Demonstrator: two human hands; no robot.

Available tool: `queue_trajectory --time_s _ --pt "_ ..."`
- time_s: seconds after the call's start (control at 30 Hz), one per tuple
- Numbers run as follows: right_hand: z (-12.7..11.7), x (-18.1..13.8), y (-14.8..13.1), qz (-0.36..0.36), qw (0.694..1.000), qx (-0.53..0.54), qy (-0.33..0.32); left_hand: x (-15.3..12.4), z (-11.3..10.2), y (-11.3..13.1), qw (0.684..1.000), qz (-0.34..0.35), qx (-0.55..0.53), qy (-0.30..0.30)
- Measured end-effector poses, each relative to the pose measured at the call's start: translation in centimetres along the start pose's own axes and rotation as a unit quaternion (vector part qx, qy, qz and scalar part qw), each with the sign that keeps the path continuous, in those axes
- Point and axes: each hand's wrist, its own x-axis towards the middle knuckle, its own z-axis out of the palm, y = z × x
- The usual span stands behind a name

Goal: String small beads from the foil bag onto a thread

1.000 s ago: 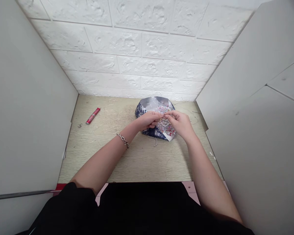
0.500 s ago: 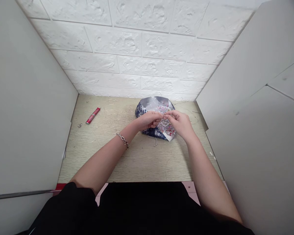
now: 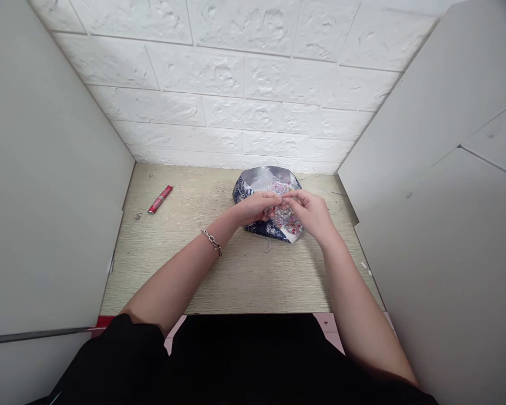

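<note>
Pinching tiny item [image 3: 281, 198] | left hand [image 3: 256, 207], right hand [image 3: 310, 212] fingertips together | bead bag [image 3: 257, 179] just beneath

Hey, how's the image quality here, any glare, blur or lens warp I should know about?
Head view: soft, even light, only faint shadows under the left hand and right hand; the wide-angle lens splays the side panels outward; the silver lining of the bag glares pale; focus is sharp on the table and red tube, yet whatever the fingertips pinch is too small to resolve.
</note>
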Motion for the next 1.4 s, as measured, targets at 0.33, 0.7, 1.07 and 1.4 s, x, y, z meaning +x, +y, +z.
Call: queue_trajectory --time_s 0.33,0.7,1.07,1.4 --pt "-0.3 0.0 0.0 -0.008 0.999 -0.032 0.009 0.1 0.0 -0.1 0.999 0.021 -0.027 0.003" --pt "-0.5 0.2 0.6 -0.005 0.996 -0.084 0.029 0.4 0.0 -0.4 0.998 0.045 0.005 0.031" --pt "-0.6 0.0 0.1 0.004 0.996 -0.089 -0.016 0.5 -0.2 -0.8 0.998 0.05 0.018 0.043" --pt "-0.1 0.0 -0.5 -0.041 0.994 -0.098 -0.009 -0.2 -0.1 0.2 0.998 0.03 0.051 0.025"
